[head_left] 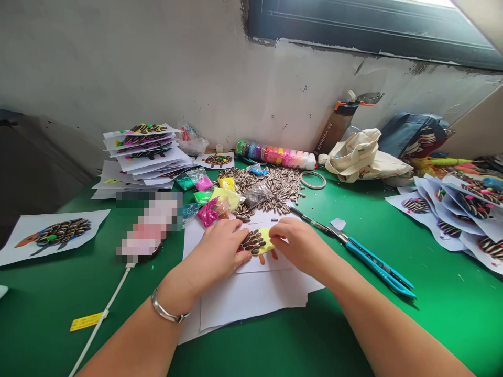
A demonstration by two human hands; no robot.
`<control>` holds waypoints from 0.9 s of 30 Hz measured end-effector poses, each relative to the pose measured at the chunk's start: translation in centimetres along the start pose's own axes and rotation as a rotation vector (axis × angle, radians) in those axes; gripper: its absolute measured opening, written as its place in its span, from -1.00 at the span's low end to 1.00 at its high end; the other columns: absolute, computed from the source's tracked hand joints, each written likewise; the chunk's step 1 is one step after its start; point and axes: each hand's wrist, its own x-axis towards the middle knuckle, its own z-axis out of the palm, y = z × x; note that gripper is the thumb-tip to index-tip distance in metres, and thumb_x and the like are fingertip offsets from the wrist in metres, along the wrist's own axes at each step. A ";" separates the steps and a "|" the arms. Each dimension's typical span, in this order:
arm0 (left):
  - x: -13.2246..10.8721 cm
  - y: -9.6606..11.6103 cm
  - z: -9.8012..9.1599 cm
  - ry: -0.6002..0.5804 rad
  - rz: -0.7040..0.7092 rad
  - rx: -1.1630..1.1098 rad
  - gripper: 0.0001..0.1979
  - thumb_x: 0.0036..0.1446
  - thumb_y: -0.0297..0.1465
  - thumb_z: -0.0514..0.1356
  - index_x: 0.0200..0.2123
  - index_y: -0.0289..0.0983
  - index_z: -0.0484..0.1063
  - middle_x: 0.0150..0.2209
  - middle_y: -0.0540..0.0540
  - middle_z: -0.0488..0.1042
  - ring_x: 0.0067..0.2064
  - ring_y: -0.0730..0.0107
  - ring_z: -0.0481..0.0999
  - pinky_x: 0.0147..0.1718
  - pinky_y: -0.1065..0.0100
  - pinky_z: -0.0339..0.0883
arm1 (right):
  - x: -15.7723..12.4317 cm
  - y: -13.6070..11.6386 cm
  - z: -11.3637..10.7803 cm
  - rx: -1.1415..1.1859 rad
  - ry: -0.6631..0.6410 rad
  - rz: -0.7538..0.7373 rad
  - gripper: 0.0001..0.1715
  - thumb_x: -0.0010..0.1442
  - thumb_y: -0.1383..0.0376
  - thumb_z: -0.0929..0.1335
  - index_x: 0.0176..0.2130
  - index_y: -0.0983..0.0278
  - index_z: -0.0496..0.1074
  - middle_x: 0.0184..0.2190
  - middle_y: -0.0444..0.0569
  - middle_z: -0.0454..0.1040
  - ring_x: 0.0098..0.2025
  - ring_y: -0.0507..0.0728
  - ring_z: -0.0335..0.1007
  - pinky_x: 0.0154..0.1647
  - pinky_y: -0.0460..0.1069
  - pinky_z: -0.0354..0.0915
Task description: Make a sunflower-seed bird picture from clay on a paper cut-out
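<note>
In front of me, a small white card lies on larger white sheets. On it is a yellow clay shape with two brown legs, its left part covered in overlapping striped sunflower seeds. My left hand rests on the card's left side, thumb and fingers apart around the seeded part, steadying nothing between them. My right hand bends over the shape's right end with fingertips pinched together at the bare yellow clay. Whatever is between those fingertips is hidden.
Behind my hands lie a pile of sunflower seeds and bagged coloured clay. Blue tweezers and a utility knife lie to the right. Stacks of seed pictures stand left and right. A phone with a white cable is left.
</note>
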 end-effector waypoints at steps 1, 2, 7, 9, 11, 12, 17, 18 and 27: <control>0.0 0.0 0.0 0.002 0.000 0.002 -0.74 0.16 -0.30 0.16 -0.10 -0.24 0.45 -0.03 -0.21 0.38 0.00 0.05 0.33 -0.04 0.12 0.26 | 0.0 0.0 0.0 -0.016 -0.015 -0.006 -0.67 0.16 0.51 0.27 -0.55 0.26 0.42 -0.47 -0.09 0.38 -0.30 0.07 0.27 -0.31 -0.08 0.09; 0.0 0.0 0.0 0.004 -0.001 0.003 -0.75 0.16 -0.30 0.16 -0.11 -0.24 0.45 -0.05 -0.20 0.38 -0.01 0.05 0.34 -0.05 0.12 0.27 | 0.0 0.0 0.1 -0.028 -0.032 -0.016 -0.66 0.16 0.51 0.27 -0.57 0.26 0.40 -0.49 -0.10 0.37 -0.31 0.06 0.27 -0.32 -0.08 0.08; -0.2 0.1 0.0 0.006 -0.003 0.000 -0.78 0.15 -0.30 0.15 -0.16 -0.25 0.46 -0.11 -0.18 0.39 -0.06 0.08 0.36 -0.11 0.15 0.29 | 0.1 -0.1 0.8 -0.043 -0.052 -0.031 -0.65 0.17 0.50 0.26 -0.60 0.27 0.36 -0.51 -0.11 0.37 -0.34 0.05 0.26 -0.36 -0.08 0.04; -0.2 0.1 -0.1 0.005 -0.001 0.002 -0.77 0.15 -0.30 0.15 -0.15 -0.25 0.46 -0.10 -0.18 0.39 -0.05 0.08 0.35 -0.10 0.15 0.28 | 0.2 0.0 0.9 -0.019 -0.051 -0.036 -0.65 0.16 0.51 0.26 -0.59 0.27 0.36 -0.54 -0.12 0.37 -0.35 0.04 0.25 -0.35 -0.08 0.04; -0.2 0.1 -0.1 0.005 -0.001 0.004 -0.76 0.15 -0.30 0.15 -0.13 -0.25 0.46 -0.10 -0.18 0.39 -0.05 0.08 0.35 -0.10 0.15 0.28 | 0.3 0.2 1.1 0.007 -0.047 -0.039 -0.66 0.15 0.52 0.26 -0.59 0.27 0.34 -0.56 -0.14 0.37 -0.37 0.04 0.24 -0.34 -0.08 0.04; -0.2 0.1 -0.1 0.005 -0.001 0.006 -0.76 0.15 -0.30 0.15 -0.13 -0.24 0.46 -0.11 -0.18 0.39 -0.06 0.08 0.35 -0.10 0.16 0.28 | 0.3 0.3 1.2 0.013 -0.043 -0.037 -0.67 0.15 0.53 0.26 -0.58 0.27 0.34 -0.57 -0.15 0.37 -0.37 0.04 0.24 -0.34 -0.08 0.04; -0.1 0.1 0.0 0.000 -0.013 0.009 -0.75 0.14 -0.29 0.16 -0.14 -0.23 0.47 -0.10 -0.18 0.39 -0.05 0.06 0.35 -0.11 0.16 0.28 | 0.4 0.8 2.0 0.005 -0.026 -0.049 -0.73 0.12 0.52 0.32 -0.56 0.27 0.36 -0.55 -0.16 0.35 -0.38 0.03 0.21 -0.35 -0.09 0.03; -0.1 0.1 0.0 0.001 -0.014 0.008 -0.75 0.14 -0.29 0.16 -0.14 -0.23 0.47 -0.09 -0.19 0.39 -0.04 0.06 0.35 -0.11 0.16 0.28 | 0.4 0.8 2.1 0.004 -0.024 -0.052 -0.74 0.12 0.51 0.33 -0.55 0.27 0.38 -0.54 -0.16 0.34 -0.38 0.03 0.21 -0.35 -0.10 0.02; -0.1 -0.1 0.3 0.022 -0.003 0.005 -0.76 0.14 -0.29 0.17 -0.13 -0.23 0.47 -0.05 -0.20 0.39 -0.03 0.05 0.36 -0.12 0.16 0.28 | 0.5 0.7 2.5 -0.015 -0.011 -0.055 -0.75 0.13 0.50 0.33 -0.50 0.26 0.50 -0.49 -0.12 0.34 -0.37 0.04 0.21 -0.36 -0.09 0.02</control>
